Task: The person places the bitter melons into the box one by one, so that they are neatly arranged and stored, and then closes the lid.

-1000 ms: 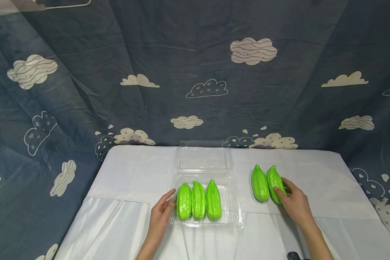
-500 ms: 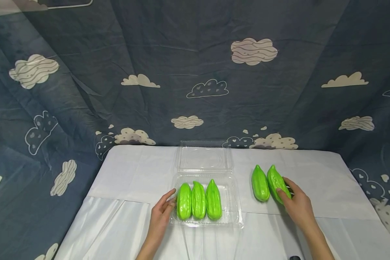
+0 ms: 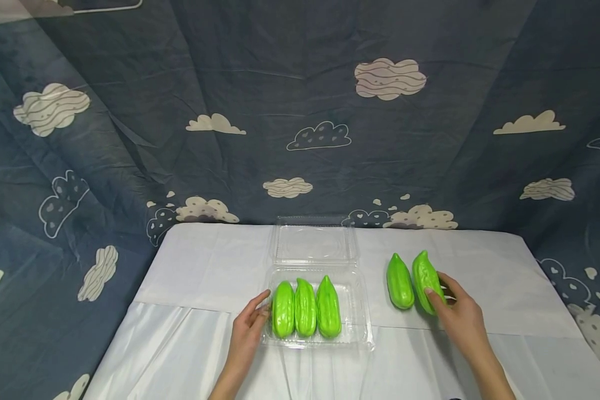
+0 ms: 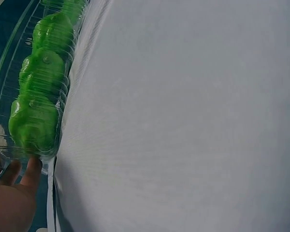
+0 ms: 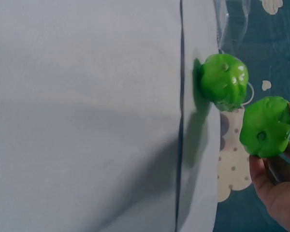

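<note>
My right hand (image 3: 461, 316) grips a bright green bitter melon (image 3: 426, 282), thumb on its near left side and fingers round its right. In the right wrist view that melon (image 5: 267, 128) hangs clear of the white cloth. Just left of it another bitter melon (image 3: 400, 282) lies on the table. Three more bitter melons (image 3: 305, 308) lie side by side in a clear plastic clamshell box (image 3: 352, 328), whose lid (image 3: 314, 244) is folded back. My left hand (image 3: 247, 328) rests at the box's left side, its fairly straight fingers (image 4: 33, 169) touching the end wall.
A white cloth covers the table (image 3: 195, 272). Behind it and at both sides hangs a dark blue curtain (image 3: 260, 166) with cloud prints. At the front edge near the right forearm, a small dark object (image 3: 455, 398) barely shows.
My right hand has raised the right-hand bitter melon off the table, shifting it slightly to the right. My left hand and the box have stayed put.
</note>
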`<action>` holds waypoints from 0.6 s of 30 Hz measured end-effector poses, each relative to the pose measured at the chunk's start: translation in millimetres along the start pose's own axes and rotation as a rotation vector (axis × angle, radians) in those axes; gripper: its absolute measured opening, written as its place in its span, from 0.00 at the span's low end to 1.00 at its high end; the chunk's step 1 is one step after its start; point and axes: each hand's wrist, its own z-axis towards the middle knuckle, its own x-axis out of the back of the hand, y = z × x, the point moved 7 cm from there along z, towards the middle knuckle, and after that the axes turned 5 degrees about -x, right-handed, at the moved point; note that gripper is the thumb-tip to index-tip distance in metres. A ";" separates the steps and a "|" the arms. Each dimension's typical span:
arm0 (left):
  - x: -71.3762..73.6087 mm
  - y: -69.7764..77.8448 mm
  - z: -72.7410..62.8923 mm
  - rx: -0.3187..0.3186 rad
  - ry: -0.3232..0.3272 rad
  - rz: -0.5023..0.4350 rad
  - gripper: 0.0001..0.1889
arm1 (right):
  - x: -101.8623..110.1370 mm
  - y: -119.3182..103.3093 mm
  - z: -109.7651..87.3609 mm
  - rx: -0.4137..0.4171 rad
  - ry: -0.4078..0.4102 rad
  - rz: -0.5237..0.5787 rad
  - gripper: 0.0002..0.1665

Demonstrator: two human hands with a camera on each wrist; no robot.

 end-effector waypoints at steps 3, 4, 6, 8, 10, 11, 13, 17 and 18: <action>0.0 0.5 -0.1 0.000 0.000 0.002 0.22 | 1.3 -6.3 -2.7 0.000 -0.005 0.014 0.37; -0.1 0.6 -0.2 0.001 0.000 0.002 0.22 | 1.6 -8.7 -3.8 0.001 -0.007 0.018 0.37; 0.0 0.6 -0.2 0.002 0.000 0.003 0.22 | 1.8 -13.0 -5.6 0.001 -0.011 0.021 0.37; 0.0 0.7 -0.2 0.002 0.002 0.004 0.22 | 1.3 -16.8 -7.2 0.002 -0.013 0.026 0.37; 0.1 0.5 0.0 0.001 0.002 0.003 0.22 | -0.2 -19.9 -8.7 0.001 -0.015 0.028 0.37; 0.1 0.4 0.1 0.001 0.003 0.002 0.22 | -1.3 -21.1 -9.6 -0.004 -0.018 0.034 0.37; 0.1 0.3 0.2 0.000 0.003 0.000 0.22 | -3.8 -23.2 -11.4 -0.010 -0.021 0.043 0.38; 0.2 -0.5 0.3 0.001 0.003 -0.002 0.22 | -7.4 -27.7 -15.5 -0.015 -0.029 0.077 0.37; 0.4 -0.7 0.3 0.001 0.005 -0.002 0.22 | -8.0 -29.1 -16.6 -0.013 -0.031 0.088 0.37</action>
